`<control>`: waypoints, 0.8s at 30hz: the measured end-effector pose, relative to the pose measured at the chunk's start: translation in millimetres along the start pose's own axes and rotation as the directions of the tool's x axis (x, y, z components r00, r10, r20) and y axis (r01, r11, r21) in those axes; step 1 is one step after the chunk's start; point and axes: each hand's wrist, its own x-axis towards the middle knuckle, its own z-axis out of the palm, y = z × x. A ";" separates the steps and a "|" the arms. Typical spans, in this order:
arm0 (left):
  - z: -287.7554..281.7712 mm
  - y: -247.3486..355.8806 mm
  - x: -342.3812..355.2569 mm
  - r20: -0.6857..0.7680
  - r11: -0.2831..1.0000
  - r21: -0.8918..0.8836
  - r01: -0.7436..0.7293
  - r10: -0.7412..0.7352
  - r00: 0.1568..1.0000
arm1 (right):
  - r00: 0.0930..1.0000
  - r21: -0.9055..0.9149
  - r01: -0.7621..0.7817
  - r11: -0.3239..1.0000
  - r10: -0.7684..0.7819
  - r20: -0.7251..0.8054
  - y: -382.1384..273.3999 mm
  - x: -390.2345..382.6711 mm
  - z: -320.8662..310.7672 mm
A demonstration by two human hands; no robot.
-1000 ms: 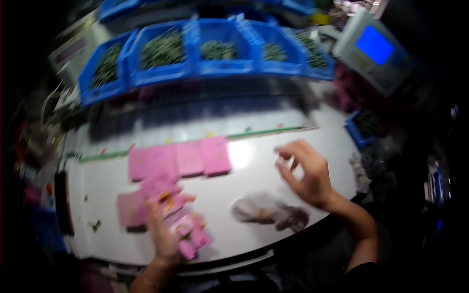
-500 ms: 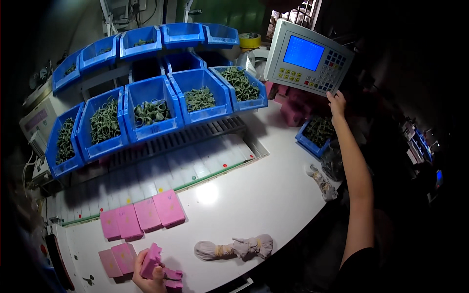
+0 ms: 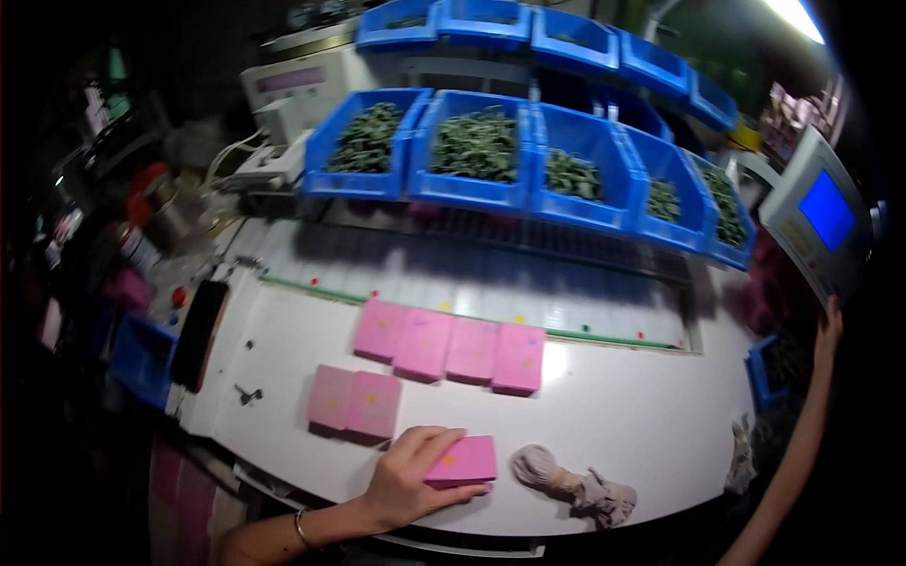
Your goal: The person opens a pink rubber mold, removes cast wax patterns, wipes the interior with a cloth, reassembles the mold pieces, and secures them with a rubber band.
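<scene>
My left hand (image 3: 415, 476) is closed around a pink block (image 3: 462, 461) with a yellow mark on top, just above the white table's near edge. Fingers wrap its far side, and the thumb lies along the near side. Beyond it, two pink blocks (image 3: 374, 404) sit side by side, and a row of several more (image 3: 422, 343) lies farther back. At far right, my right hand (image 3: 829, 332) reaches up to the lower edge of a grey control panel (image 3: 802, 222) with a lit blue screen. Its visible fingers are stretched out, and it holds nothing I can see.
Blue bins (image 3: 469, 203) with small grey-green pieces stand in tiers behind the table (image 3: 623, 396). A tied grey cloth bundle (image 3: 578, 484) lies right of my left hand. A dark flat device (image 3: 200, 335) rests on the left edge; another blue bin (image 3: 772, 368) stands at right.
The view has swung left, so everything sits farther right. The pink pieces in my left hand, apart and notched before, now show as one block with its top up. My right hand stays at the panel.
</scene>
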 end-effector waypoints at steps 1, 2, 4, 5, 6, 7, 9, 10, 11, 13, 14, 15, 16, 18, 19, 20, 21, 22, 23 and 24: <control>-3.9 -2.0 2.7 -0.014 1.000 0.010 0.023 -0.023 1.000 | 0.996 0.199 -0.080 0.977 0.088 -0.028 0.9 9.0 -4.0; -7.2 -3.7 5.9 0.042 0.993 0.072 -0.090 0.087 0.995 | 0.989 0.268 -0.135 0.954 0.147 -0.023 -4.3 3.1 12.1; -21.9 -2.2 14.7 0.143 0.968 0.022 -0.249 0.244 0.959 | 0.978 0.336 -0.193 0.922 0.207 -0.007 -14.9 -4.5 25.4; -30.7 -6.1 23.1 0.131 0.960 0.032 -0.279 0.273 0.953 | 0.978 0.333 -0.199 0.922 0.210 0.003 -15.9 -5.6 24.6; -41.0 -12.4 35.6 0.120 0.950 0.039 -0.311 0.305 0.945 | 0.975 0.318 -0.211 0.924 0.224 -0.005 -18.0 -5.7 21.9; -54.8 -22.9 54.5 0.082 0.950 0.114 -0.290 0.282 0.956 | 0.975 0.292 -0.214 0.932 0.222 0.004 -21.5 -7.1 18.9; -75.2 -58.2 105.7 -0.086 0.955 0.285 -0.085 0.114 0.990 | 0.970 0.275 -0.229 0.934 0.241 -0.010 -25.8 -10.4 20.1; -80.2 -92.9 135.8 -0.163 0.915 0.401 -0.041 0.116 0.980 | 0.969 0.252 -0.234 0.939 0.247 -0.020 -27.0 -12.2 19.4; -88.7 -110.5 161.3 -0.168 0.834 0.512 0.205 -0.137 0.976 | 0.969 0.260 -0.235 0.936 0.247 -0.011 -25.1 -13.6 20.7; -96.6 -178.7 192.5 -0.315 0.767 0.557 0.319 -0.161 0.936 | 0.964 0.254 -0.267 0.930 0.263 0.050 -12.8 -20.0 26.0; -97.9 -223.7 217.1 -0.258 0.717 0.677 0.169 0.016 0.966 | 0.952 0.157 -0.293 0.943 0.274 0.134 8.2 -3.3 -5.1; -103.8 -253.2 235.3 -0.174 0.603 0.797 0.038 0.169 0.970 | 0.950 0.167 -0.299 0.939 0.276 0.146 21.6 -12.8 4.9; -107.5 -256.1 243.0 -0.177 0.597 0.801 0.043 0.166 0.970 | 0.934 0.079 -0.327 0.942 0.309 0.180 25.4 -29.1 15.5; -109.3 -259.8 253.7 -0.189 0.815 0.580 -0.004 0.140 0.972 | 0.893 -0.100 -0.362 0.927 0.375 0.247 25.2 -70.2 47.8; -109.2 -274.5 256.4 -0.202 0.807 0.590 0.012 0.133 0.970 | 0.870 -0.185 -0.364 0.913 0.405 0.283 22.9 -90.2 66.6; -106.4 -296.3 258.1 -0.220 0.762 0.648 -0.010 0.201 0.955 | 0.843 -0.268 -0.359 0.894 0.434 0.319 29.9 -104.0 83.9; -98.0 -309.3 265.9 -0.227 0.725 0.687 -0.050 0.279 0.933 | 0.816 -0.308 -0.326 0.894 0.430 0.386 45.6 -106.8 80.2; -98.1 -300.7 255.8 -0.230 0.750 0.661 -0.028 0.237 0.944 | 0.750 -0.296 -0.217 0.930 0.353 0.560 23.7 -135.3 114.0; -91.4 -276.5 246.7 -0.224 0.756 0.654 -0.037 0.240 0.944 | 0.713 -0.322 -0.139 0.936 0.321 0.624 -5.8 -160.3 122.1; -104.8 -246.0 220.3 -0.137 0.732 0.681 0.013 0.110 0.985 | 0.685 -0.282 -0.078 0.956 0.257 0.682 -24.8 -188.2 149.2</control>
